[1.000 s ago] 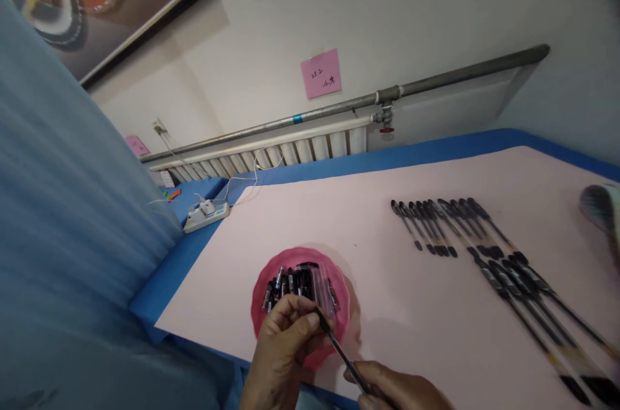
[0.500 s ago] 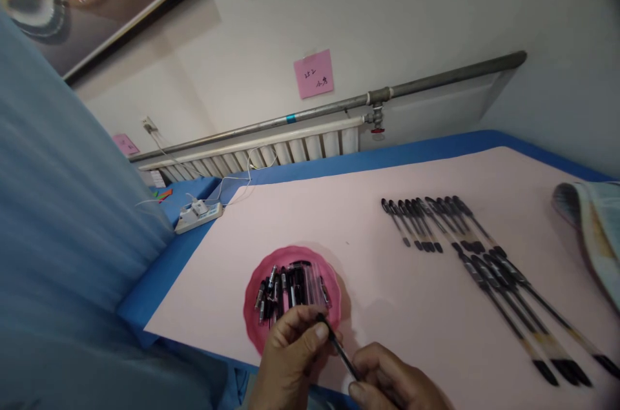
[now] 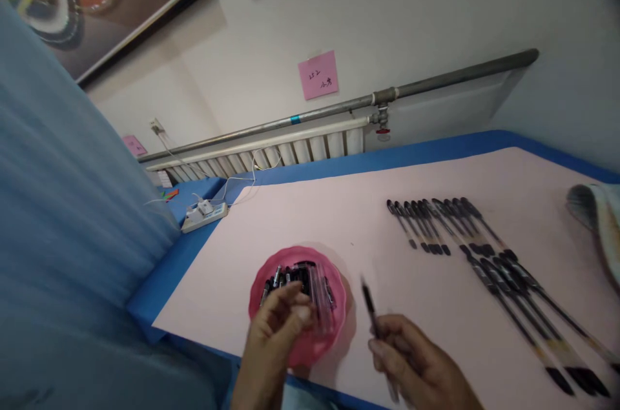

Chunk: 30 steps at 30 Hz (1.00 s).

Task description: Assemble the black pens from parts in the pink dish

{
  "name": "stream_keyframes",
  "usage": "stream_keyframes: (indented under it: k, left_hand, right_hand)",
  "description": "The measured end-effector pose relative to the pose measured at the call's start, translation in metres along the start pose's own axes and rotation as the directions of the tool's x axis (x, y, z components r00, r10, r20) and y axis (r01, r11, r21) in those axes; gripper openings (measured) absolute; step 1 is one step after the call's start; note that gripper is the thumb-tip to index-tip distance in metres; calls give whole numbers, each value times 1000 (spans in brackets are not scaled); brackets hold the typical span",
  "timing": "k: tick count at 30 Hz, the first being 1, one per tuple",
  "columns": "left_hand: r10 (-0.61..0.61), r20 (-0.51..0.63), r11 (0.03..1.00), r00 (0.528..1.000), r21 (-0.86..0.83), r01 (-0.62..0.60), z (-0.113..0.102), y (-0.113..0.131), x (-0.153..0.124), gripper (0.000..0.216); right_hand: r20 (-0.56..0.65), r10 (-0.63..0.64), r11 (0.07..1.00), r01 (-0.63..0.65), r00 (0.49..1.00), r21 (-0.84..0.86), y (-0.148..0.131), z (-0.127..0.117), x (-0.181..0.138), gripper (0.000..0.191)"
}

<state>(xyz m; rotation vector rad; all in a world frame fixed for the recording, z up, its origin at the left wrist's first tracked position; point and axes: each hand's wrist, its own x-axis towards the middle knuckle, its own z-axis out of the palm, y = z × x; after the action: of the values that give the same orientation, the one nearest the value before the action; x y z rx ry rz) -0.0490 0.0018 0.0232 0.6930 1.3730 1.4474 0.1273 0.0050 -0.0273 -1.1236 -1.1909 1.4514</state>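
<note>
My right hand [image 3: 411, 358] grips a slim pen [image 3: 371, 307] with a dark front end, its blurred tip pointing up and away from me. Over the near side of a round pink scalloped tray [image 3: 340, 326] hovers my left hand [image 3: 276, 332], fingers loosely curled, thumb apart from the index finger and nothing visible between them. Black pen caps [image 3: 277, 276] and clear pen barrels [image 3: 320, 297] lie in that tray, partly covered by the left hand. To the right, assembled black-capped pens [image 3: 426, 226] are lined up in a row, with several longer-looking pens [image 3: 523, 313] nearer me.
A pale pink sheet [image 3: 300, 210] covers the blue table [image 3: 411, 155]. At the left edge sits a white power strip [image 3: 206, 216] with cables. Blue curtain-like fabric [image 3: 72, 203] hangs on the left. A folded cloth [image 3: 603, 210] rests at the far right. Behind runs a radiator [image 3: 290, 152].
My left hand has let go of the pen's dark end and moved slightly left over the tray. My right hand has lifted the pen up and to the right.
</note>
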Motion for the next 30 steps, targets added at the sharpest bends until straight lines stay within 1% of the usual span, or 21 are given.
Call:
stream_keyframes:
  k: [1, 2, 3, 5, 7, 9, 10, 11, 13, 18, 22, 25, 26, 27, 28, 29, 30]
  left_hand:
    - [62, -65, 996, 996, 69, -57, -6, 4, 4, 39]
    - [114, -93, 984, 989, 149, -100, -12, 7, 9, 35]
    - [152, -87, 963, 985, 235, -128, -18, 9, 14, 30]
    - [204, -24, 888, 979, 426, -175, -27, 7, 23, 21]
    - [237, 57, 757, 970, 614, -221, -29, 1, 30, 15]
    - [249, 140, 577, 958, 773, -263, -25, -6, 36, 17]
    - [248, 172, 492, 953, 825, -277, -22, -9, 38, 20]
    - [240, 197, 424, 951, 860, -285, -18, -11, 40, 22]
    - [229, 222, 341, 948, 894, -292, -12, -14, 42, 25]
    - [225, 250, 283, 942, 908, -309, -6, -19, 45, 22]
    - [239, 239, 288, 941, 908, -304, -7, -23, 49, 18]
    - [246, 218, 307, 944, 907, -289, -8, -20, 47, 17]
    - [242, 205, 329, 948, 902, -279, -7, -18, 45, 17]
    - [228, 185, 395, 956, 880, -265, -7, -16, 41, 15]
    - [193, 162, 514, 968, 823, -241, -6, -14, 36, 12]
    - [132, 147, 666, 980, 719, -197, -5, -12, 31, 7]
    - [47, 150, 813, 988, 569, -125, -3, -11, 24, 5]
  right_hand:
    - [-47, 14, 1000, -12, 999, 25, 0, -4, 5, 22]
    - [-87, 36, 998, -31, 996, 55, 1, -7, 10, 23]
    - [-121, 59, 995, -49, 991, 90, 3, -11, 13, 24]
    - [-167, 99, 984, -71, 981, 166, 8, -16, 18, 26]
    - [-193, 107, 973, -64, 975, 220, 12, -19, 20, 28]
    - [-202, 96, 973, -49, 975, 226, 15, -19, 19, 30]
    - [-200, 92, 975, -47, 975, 215, 16, -19, 19, 30]
    - [-197, 91, 978, -50, 976, 205, 16, -18, 18, 31]
    - [-191, 96, 981, -60, 977, 183, 16, -17, 18, 32]
    - [-194, 72, 987, -42, 978, 154, 17, -16, 18, 36]
    - [-182, 66, 993, -47, 981, 109, 21, -17, 18, 39]
    - [-179, 68, 990, -45, 981, 132, 20, -17, 18, 39]
    - [-185, 69, 987, -40, 980, 156, 19, -17, 18, 38]
    - [-192, 72, 980, -34, 979, 195, 17, -17, 17, 37]
    - [-197, 84, 967, -31, 977, 254, 14, -16, 17, 36]
    - [-196, 101, 944, -32, 975, 328, 11, -14, 15, 35]
    - [-185, 122, 912, -37, 975, 408, 7, -13, 14, 34]
